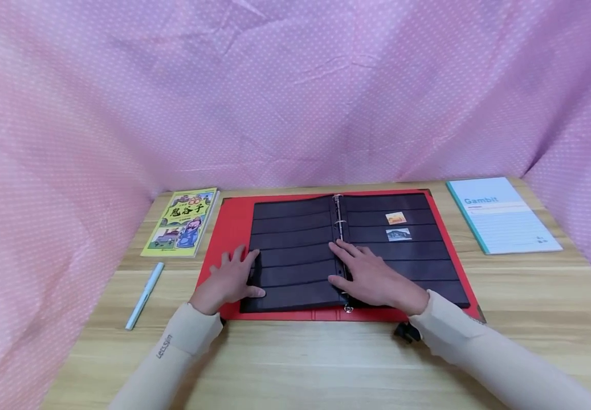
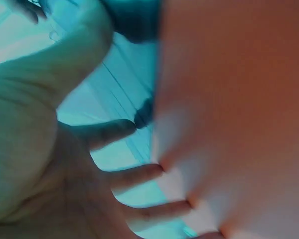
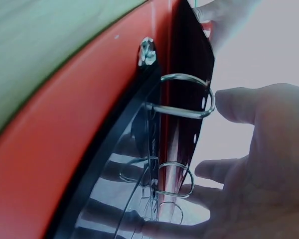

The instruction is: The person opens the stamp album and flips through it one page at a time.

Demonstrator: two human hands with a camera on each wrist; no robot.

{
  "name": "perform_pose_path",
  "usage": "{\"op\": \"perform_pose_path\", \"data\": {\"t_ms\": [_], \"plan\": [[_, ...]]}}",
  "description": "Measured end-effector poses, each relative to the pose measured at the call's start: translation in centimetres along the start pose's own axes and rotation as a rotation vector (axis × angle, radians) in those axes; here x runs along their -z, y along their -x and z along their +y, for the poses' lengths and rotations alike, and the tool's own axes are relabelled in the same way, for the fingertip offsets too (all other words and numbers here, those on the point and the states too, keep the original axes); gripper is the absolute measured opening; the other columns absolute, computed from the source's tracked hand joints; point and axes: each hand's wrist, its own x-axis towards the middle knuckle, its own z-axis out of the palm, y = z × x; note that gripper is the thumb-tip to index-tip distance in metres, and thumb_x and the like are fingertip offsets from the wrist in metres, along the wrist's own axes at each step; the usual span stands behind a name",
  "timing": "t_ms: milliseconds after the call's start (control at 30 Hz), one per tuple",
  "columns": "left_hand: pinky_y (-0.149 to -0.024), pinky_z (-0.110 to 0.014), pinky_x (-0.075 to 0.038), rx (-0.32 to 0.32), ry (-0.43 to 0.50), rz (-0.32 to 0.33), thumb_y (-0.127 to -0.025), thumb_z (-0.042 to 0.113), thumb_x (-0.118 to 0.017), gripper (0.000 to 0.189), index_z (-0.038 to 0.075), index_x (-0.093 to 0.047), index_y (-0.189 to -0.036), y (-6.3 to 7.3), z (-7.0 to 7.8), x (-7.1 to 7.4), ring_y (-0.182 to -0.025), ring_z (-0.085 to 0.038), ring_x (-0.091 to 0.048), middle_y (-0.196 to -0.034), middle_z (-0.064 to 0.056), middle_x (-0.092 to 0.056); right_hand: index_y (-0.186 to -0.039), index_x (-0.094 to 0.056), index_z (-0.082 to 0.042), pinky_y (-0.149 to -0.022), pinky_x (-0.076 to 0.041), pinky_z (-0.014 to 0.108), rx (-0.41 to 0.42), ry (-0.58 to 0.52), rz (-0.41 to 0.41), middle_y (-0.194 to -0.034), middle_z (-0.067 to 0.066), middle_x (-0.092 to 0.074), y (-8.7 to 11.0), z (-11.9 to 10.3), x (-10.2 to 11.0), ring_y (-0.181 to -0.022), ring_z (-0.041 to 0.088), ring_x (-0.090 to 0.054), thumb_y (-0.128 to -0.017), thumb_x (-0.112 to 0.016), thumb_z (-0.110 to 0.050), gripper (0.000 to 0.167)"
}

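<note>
A red ring binder [image 1: 233,228] lies spread on the table, with black pocket pages on both sides. My left hand [image 1: 228,279], fingers spread, rests at the outer edge of the left page [image 1: 295,242]; its thumb and forefinger touch the page and the other fingers reach over the red cover. Laid across the metal rings [image 1: 339,222] is my right hand [image 1: 372,278], with straight fingers at the left page's inner edge. In the right wrist view, its fingertips are close to the rings [image 3: 209,99]. On the right page [image 1: 423,250] are an orange stamp [image 1: 396,218] and a grey-blue stamp [image 1: 399,234].
Left of the binder lies a yellow illustrated book [image 1: 179,222], and nearer to me a light blue pen [image 1: 144,296]. A pale blue "Gambit" notebook [image 1: 502,213] lies at the right. Pink dotted cloth [image 1: 295,102] hangs behind the wooden table [image 1: 300,364].
</note>
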Motion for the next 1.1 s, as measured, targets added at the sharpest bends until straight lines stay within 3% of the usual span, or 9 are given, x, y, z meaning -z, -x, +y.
{"op": "perform_pose_path", "data": {"t_ms": [167,267,400,600,900,1100], "plan": [[-0.093,-0.070,-0.029,-0.024,-0.030,-0.024,-0.076,0.043,-0.076,0.093,0.013,-0.029,-0.149,-0.1,-0.4,-0.1,-0.129,-0.047,-0.023,-0.149,-0.023,-0.019,-0.151,-0.021,-0.014,-0.103,-0.025,0.060,-0.029,-0.044,0.008,-0.155,0.012,-0.018,0.7,1.4,0.9,-0.136,0.042,-0.022,-0.096,-0.049,-0.047,0.070],[-0.092,-0.069,-0.031,-0.037,-0.046,-0.003,-0.077,0.041,-0.076,0.090,0.013,-0.030,-0.149,-0.1,-0.6,-0.1,-0.128,-0.046,-0.025,-0.148,-0.023,-0.021,-0.147,-0.032,-0.008,-0.103,-0.029,0.056,-0.067,0.019,0.051,-0.151,0.018,-0.026,2.0,3.3,1.4,-0.135,0.039,-0.026,-0.095,-0.054,-0.040,0.065],[-0.091,-0.067,-0.033,-0.053,-0.068,0.018,-0.077,0.042,-0.076,0.089,0.014,-0.031,-0.149,0.1,-0.8,-0.1,-0.126,-0.045,-0.028,-0.148,-0.022,-0.023,-0.139,-0.043,0.000,-0.100,-0.032,0.059,-0.127,0.131,0.110,-0.144,0.025,-0.033,4.6,6.3,1.8,-0.130,0.044,-0.030,-0.089,-0.064,-0.037,0.066],[-0.092,-0.065,-0.035,-0.066,-0.087,0.022,-0.078,0.041,-0.075,0.087,0.011,-0.033,-0.148,0.3,-0.3,0.2,-0.124,-0.046,-0.030,-0.147,-0.024,-0.025,-0.138,-0.039,0.008,-0.098,-0.027,0.065,-0.225,0.101,0.149,-0.143,0.033,-0.026,7.6,10.1,3.0,-0.128,0.051,-0.024,-0.086,-0.067,-0.041,0.077],[-0.094,-0.061,-0.036,-0.049,-0.096,0.014,-0.080,0.043,-0.073,0.087,0.010,-0.031,-0.148,-0.2,1.1,0.1,-0.126,-0.046,-0.029,-0.148,-0.024,-0.023,-0.139,-0.030,0.015,-0.098,-0.025,0.066,-0.286,0.058,0.148,-0.141,0.042,-0.018,7.6,12.4,4.0,-0.125,0.057,-0.021,-0.086,-0.068,-0.040,0.085],[-0.095,-0.062,-0.035,-0.032,-0.097,0.000,-0.079,0.043,-0.074,0.088,0.011,-0.030,-0.149,-0.4,1.2,0.0,-0.126,-0.046,-0.028,-0.148,-0.023,-0.023,-0.138,-0.029,0.017,-0.095,-0.027,0.068,-0.357,0.080,0.135,-0.136,0.046,-0.021,7.3,12.8,4.5,-0.121,0.059,-0.024,-0.079,-0.067,-0.059,0.103]]}}
